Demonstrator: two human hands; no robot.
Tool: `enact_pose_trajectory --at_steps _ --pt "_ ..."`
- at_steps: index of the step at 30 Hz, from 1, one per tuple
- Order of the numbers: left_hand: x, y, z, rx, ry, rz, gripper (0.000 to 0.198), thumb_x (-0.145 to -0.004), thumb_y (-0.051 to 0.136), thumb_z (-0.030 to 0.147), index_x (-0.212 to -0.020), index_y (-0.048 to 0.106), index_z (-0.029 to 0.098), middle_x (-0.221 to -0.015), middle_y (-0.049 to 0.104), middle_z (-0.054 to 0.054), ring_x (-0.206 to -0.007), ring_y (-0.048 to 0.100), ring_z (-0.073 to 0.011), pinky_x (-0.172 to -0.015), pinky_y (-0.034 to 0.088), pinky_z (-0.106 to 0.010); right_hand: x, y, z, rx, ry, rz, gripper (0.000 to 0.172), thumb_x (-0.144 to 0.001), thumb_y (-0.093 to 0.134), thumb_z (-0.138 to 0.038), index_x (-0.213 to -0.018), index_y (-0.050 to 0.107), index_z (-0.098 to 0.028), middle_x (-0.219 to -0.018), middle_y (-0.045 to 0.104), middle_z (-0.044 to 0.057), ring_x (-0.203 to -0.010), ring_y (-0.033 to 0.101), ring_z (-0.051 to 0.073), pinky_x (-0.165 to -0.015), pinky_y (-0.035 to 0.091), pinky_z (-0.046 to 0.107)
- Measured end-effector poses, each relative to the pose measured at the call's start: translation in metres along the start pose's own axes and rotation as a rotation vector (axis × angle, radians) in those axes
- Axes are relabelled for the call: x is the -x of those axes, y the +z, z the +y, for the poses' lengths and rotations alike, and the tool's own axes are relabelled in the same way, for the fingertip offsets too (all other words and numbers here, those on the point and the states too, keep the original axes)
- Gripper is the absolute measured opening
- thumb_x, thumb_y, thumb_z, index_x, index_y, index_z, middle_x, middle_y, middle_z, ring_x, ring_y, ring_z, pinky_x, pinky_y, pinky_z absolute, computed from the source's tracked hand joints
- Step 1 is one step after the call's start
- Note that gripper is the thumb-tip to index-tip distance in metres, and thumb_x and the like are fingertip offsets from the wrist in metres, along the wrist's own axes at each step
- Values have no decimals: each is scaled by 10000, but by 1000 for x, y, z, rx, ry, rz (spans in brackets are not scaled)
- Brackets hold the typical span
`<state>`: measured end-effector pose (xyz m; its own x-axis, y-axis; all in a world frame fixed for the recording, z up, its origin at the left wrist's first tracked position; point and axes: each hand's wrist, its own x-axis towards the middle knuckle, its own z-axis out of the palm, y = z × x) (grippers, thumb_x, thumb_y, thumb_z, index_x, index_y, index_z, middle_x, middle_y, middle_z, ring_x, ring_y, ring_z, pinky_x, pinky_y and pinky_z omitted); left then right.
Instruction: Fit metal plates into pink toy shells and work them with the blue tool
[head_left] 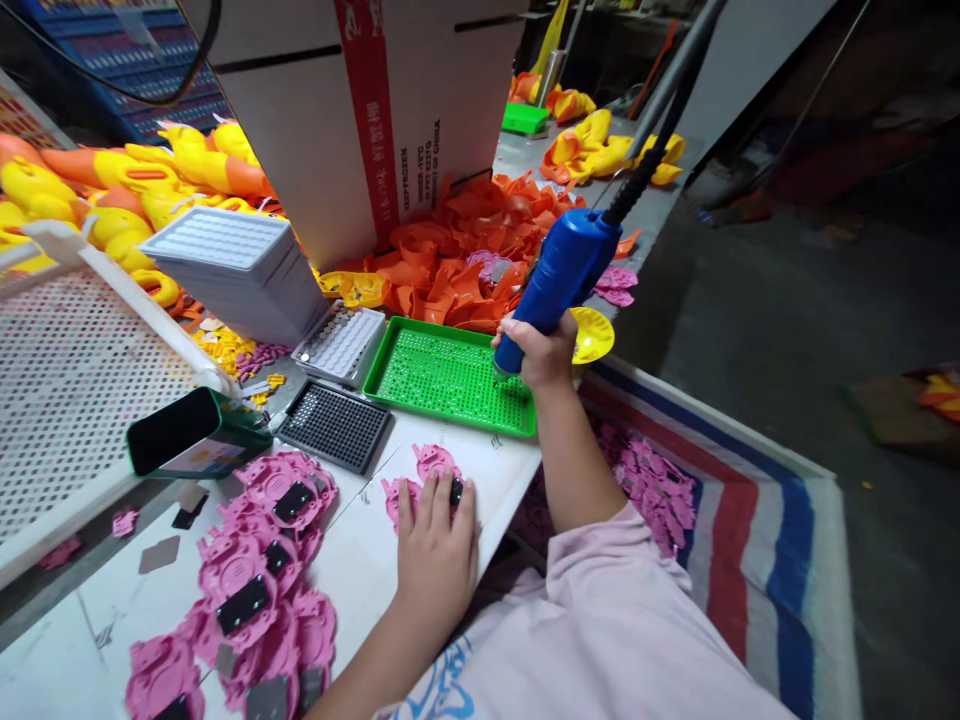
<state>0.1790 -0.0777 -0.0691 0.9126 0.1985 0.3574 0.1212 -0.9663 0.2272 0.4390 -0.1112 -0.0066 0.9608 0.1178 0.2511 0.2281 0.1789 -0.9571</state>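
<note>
Blue tool [559, 275]: corded, wrapped in the right hand [541, 352], its lower end over the right side of the green tray [442, 375].
Left hand [435, 540]: palm down, fingers extended and slightly parted over the pink part [433, 458].
Pink part: on the white worktop [504, 478], partly covered by those fingers.
Pink pile [229, 572]: left of the left hand, overlapping, some pieces bearing black blocks.
Black tray [337, 425]: just beside the green one.

A blue tool [559, 265] is slanting in the right hand [546, 352]; pink plastic [433, 459] is lying partly under the left hand [439, 555].
</note>
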Motion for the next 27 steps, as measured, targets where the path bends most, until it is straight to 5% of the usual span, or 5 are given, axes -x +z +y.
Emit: enact_pose_trajectory --at_steps 6,27 --pt "1 3 -1 -34 13 17 338 -895 546 244 -1213 648 194 -1263 644 -147 -1197 573 -302 -1170 195 -545 -2 2 2 -15 20 74 267 -550 735 -290 -681 516 -211 -503 574 -91 -399 573 124 -410 478 261" --pt "5 5 -1 -51 36 39 325 -869 562 202 -1177 663 188 -1240 650 -161 -1178 580 -321 -1105 316 -606 8 5 -6 -84 75 27 280 -538 723 -294 -676 494 -213 -483 557 -81 -381 552 122 -386 472 246"
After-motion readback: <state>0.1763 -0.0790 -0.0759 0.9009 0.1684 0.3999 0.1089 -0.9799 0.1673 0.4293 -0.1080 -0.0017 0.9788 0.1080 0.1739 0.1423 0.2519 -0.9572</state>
